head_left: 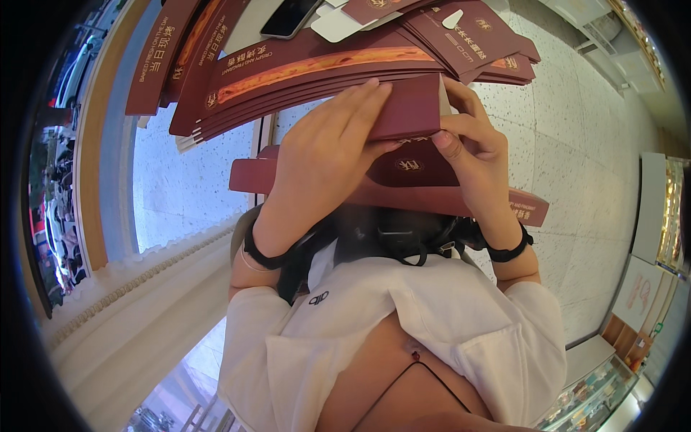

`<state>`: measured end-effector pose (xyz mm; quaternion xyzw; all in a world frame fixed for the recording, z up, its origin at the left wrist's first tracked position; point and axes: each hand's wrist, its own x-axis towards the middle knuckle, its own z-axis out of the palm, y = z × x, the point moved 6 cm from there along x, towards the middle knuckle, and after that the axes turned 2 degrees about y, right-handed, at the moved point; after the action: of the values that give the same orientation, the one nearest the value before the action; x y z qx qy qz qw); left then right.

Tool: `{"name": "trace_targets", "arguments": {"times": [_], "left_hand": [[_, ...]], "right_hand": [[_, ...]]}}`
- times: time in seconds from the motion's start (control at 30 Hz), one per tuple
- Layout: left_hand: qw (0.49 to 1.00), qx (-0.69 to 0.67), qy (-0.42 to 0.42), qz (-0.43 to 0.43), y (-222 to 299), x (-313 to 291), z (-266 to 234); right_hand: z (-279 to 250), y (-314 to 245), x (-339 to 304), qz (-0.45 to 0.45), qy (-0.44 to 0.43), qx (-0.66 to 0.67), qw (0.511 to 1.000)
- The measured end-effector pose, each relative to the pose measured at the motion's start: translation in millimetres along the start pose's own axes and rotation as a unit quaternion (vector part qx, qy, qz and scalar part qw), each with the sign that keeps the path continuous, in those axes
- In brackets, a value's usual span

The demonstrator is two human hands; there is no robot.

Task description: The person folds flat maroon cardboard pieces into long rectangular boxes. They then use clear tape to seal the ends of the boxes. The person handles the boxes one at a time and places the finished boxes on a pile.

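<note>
A maroon cardboard box (412, 108), partly folded into shape, is between my two hands. My left hand (317, 155) wraps round its left part, fingers flat over the top face and thumb along the near edge. At the right end, my right hand (475, 140) grips the box, with thumb and fingers at the end where a pale inner side shows. Just below it is a darker maroon panel with a gold emblem (407, 165); whether it belongs to the same box I cannot tell. Across my lap lies a long maroon carton (529, 205), its middle partly hidden by my hands.
Beyond my hands, a stack of flat maroon cartons (288, 78) fans out on the table. More cartons (155, 61) lie at the far left, smaller maroon pieces (479, 32) at the far right. A phone (291, 17) rests behind the stack. A pale curtain (151, 295) hangs left.
</note>
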<state>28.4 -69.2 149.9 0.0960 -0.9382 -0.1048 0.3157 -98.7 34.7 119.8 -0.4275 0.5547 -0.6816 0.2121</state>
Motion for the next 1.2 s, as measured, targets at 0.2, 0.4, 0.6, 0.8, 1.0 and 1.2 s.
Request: {"name": "trace_targets", "arguments": {"times": [0.2,0.4,0.6,0.8,1.0,1.2], "left_hand": [[0.999,0.022,-0.024,0.030,5.8,0.6,-9.7],[0.997,-0.051,-0.051,0.037,14.4,1.7,-18.6],[0.988,-0.123,-0.071,0.054,0.8,-6.1,-22.4],[0.953,-0.273,-0.130,0.025,-8.2,-2.8,-15.2],[0.954,-0.285,-0.089,-0.008,-24.9,-3.0,-10.2],[0.873,-0.402,0.196,-0.196,-57.9,-30.2,-15.2]], "right_hand": [[3.5,-52.7,11.8,-0.247,-0.070,-0.234,0.938],[11.5,-61.2,6.0,-0.283,-0.146,-0.283,0.905],[-12.7,-54.6,9.2,-0.226,-0.103,-0.193,0.949],[-24.8,-43.1,7.5,-0.178,-0.091,-0.163,0.966],[-26.3,-29.9,11.2,-0.116,-0.053,-0.140,0.982],[-66.3,-17.7,8.1,-0.009,0.203,-0.088,0.975]]}}
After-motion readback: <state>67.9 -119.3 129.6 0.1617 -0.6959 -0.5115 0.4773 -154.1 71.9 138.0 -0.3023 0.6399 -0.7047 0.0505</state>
